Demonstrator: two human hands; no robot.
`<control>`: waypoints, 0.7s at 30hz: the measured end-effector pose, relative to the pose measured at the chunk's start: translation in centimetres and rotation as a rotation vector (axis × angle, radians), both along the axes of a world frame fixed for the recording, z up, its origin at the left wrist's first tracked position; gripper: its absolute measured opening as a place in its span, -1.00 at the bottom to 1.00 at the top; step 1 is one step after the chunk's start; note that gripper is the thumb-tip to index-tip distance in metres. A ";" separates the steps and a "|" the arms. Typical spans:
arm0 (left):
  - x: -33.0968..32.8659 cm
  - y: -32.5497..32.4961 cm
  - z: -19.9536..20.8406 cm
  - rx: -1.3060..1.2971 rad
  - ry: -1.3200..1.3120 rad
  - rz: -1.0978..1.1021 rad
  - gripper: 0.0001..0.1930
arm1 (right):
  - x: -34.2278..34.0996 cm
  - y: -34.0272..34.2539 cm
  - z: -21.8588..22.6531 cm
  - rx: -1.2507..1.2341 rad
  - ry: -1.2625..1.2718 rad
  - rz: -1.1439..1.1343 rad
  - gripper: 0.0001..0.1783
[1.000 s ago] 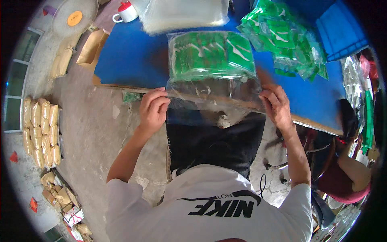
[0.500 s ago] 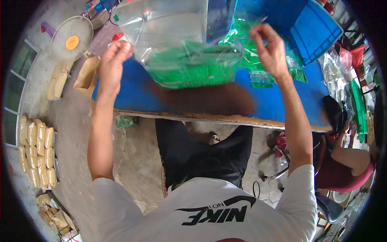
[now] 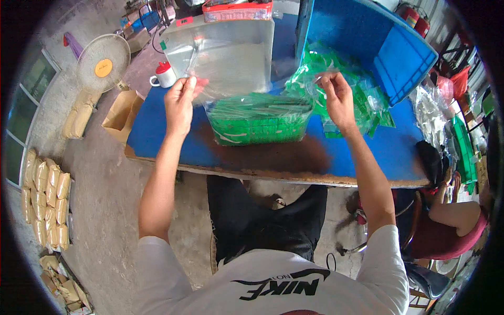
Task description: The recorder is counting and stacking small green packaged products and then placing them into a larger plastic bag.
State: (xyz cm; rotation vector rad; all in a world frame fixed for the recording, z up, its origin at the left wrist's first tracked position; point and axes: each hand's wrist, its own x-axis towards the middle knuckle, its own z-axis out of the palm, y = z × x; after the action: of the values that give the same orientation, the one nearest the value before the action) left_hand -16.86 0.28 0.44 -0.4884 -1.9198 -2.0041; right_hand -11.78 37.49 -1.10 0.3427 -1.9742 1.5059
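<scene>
A clear plastic bag (image 3: pixel 210 93) filled with a tight row of green flat packets (image 3: pixel 260 125) stands on the blue tabletop in front of me. My left hand (image 3: pixel 180 107) pinches the bag's loose upper edge at its left corner. At the opposite corner my right hand (image 3: pixel 338 102) pinches the film between thumb and fingers. The bag's mouth is stretched wide between both hands, above the packets. Loose green packets (image 3: pixel 367 100) lie heaped just beyond my right hand.
A blue crate (image 3: pixel 349 31) lies tipped behind the loose packets. Behind the bag stands a pale metal box (image 3: pixel 236 58), with a red-lidded white cup (image 3: pixel 165 74) to its left. A cardboard box (image 3: pixel 123 113) adjoins the blue table (image 3: pixel 152 126). Another person (image 3: pixel 451 226) sits at the right.
My hands have come closer together, the left one moving right. The bag's upper film has dropped from high and upright to low above the packets. My view has shifted slightly.
</scene>
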 end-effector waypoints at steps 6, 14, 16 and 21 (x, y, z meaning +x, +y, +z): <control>-1.9 5.1 -0.1 0.036 0.016 0.254 -0.68 | -4.1 -5.6 0.2 -0.442 -0.097 -0.242 -0.69; 10.6 3.2 -6.8 0.001 0.287 0.584 -0.72 | 10.1 -7.6 -4.3 -0.441 -0.145 -0.081 -0.59; 12.2 2.7 -8.8 -0.080 0.267 0.612 -0.70 | 12.2 -7.3 -6.2 -0.374 -0.206 -0.061 -0.56; 14.7 2.0 -9.6 -0.073 -0.174 0.478 -0.64 | 14.2 -6.9 -9.7 -0.434 -0.480 -0.109 -0.53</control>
State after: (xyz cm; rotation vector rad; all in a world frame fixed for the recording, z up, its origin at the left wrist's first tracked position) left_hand -2.12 2.24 -9.17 0.1311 -1.9794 -1.7118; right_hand 2.37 30.56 -10.77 -0.3347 -1.8880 2.0194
